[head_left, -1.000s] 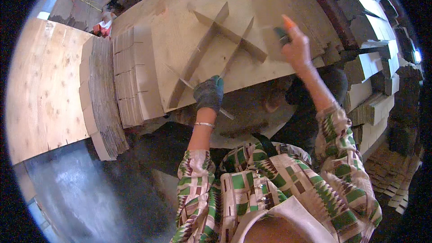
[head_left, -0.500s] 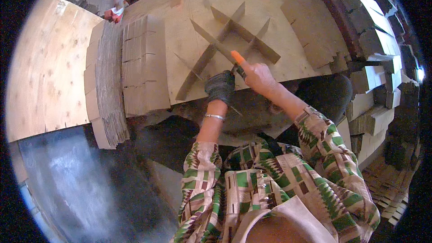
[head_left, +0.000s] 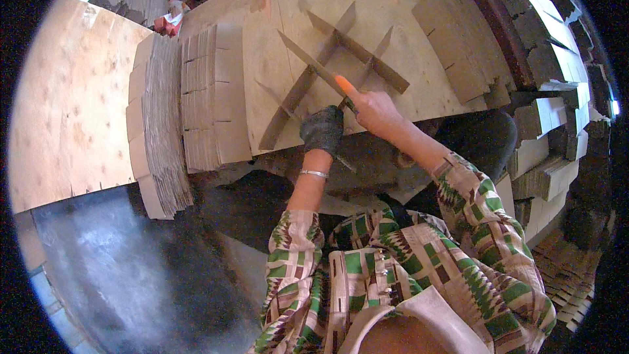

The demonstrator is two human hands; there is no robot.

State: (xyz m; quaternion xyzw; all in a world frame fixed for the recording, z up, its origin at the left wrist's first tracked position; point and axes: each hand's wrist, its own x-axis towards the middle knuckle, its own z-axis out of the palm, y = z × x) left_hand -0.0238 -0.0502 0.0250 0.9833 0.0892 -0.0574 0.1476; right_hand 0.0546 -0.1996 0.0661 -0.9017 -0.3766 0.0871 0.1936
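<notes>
A workshop floor lies under a pale wooden board (head_left: 275, 59) that serves as the work surface, scuffed and stained, filling the upper middle of the view.

On that board stands a lattice of cardboard strips (head_left: 334, 69), slotted together on edge. Two long strips run from about 1 o'clock to 7 o'clock; the crossing strips run from 10 o'clock to 4 o'clock. The card is brown, thin and flat-sided, with a darker cut edge along the top.

At the lattice's 6 o'clock end, the left hand (head_left: 322, 130), in a dark knitted glove, is curled with fingers together over the lower end of a strip at the board's near edge. Just beside it at 2 o'clock, the bare right hand (head_left: 375, 110) has its fingers clamped on a strip end; an orange cap covers one fingertip, pointing to 10 o'clock.

At 9 o'clock from the lattice sits a stack of notched cardboard pieces (head_left: 213, 95), fanned like pages. At 3 o'clock lie more cardboard stacks (head_left: 458, 52), and beyond them piles of folded card (head_left: 544, 59). A plywood sheet (head_left: 72, 105) lies far left.
</notes>
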